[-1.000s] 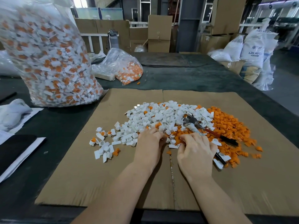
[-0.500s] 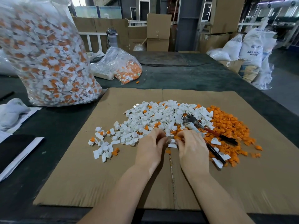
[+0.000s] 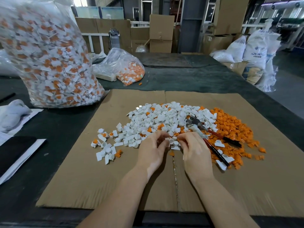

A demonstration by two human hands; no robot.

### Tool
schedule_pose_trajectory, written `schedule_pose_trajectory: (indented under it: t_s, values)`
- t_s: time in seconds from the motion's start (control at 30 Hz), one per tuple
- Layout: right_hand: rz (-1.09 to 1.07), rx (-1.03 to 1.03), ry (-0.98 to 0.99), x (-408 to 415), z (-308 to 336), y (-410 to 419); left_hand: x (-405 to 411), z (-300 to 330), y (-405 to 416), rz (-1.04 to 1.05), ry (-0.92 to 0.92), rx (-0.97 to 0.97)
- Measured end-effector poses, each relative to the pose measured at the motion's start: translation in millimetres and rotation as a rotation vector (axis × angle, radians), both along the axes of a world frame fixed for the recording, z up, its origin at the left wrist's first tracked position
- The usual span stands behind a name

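Left grip (image 3: pixel 153 151) and right grip (image 3: pixel 195 153) both pinch one white plastic cap (image 3: pixel 171 142) just above the cardboard sheet (image 3: pixel 107 181).

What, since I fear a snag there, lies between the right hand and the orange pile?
In the head view, pliers with red-and-black handles lie between the right hand and the orange pile, with a few loose white pieces around the handles.

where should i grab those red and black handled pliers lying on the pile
Take the two handles together, coming from the near right. The red-and-black-handled pliers lie flat on the white and orange plastic pieces, metal head pointing away to the left, handles splayed toward the right hand, which first must drop the small white plastic cap it pinches.
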State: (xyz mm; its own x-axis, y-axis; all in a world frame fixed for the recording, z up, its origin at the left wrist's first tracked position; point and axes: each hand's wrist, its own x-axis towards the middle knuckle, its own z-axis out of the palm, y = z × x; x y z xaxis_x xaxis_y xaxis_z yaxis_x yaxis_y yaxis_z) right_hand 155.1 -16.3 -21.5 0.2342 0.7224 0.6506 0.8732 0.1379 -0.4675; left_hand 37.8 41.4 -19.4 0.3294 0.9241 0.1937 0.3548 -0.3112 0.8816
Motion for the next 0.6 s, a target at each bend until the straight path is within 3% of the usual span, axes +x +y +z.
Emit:
schedule_pose_trajectory:
  t_s: [0.47,0.6]
  values:
    - [0.038,0.052,0.058,0.0,2.6,-3.1,-0.4,-1.0,1.9,-0.023,-0.065,-0.076]
    - [0.09,-0.016,0.205,-0.7,2.4,-5.6,-0.2,-1.0,1.4,-0.059,-0.094,-0.111]
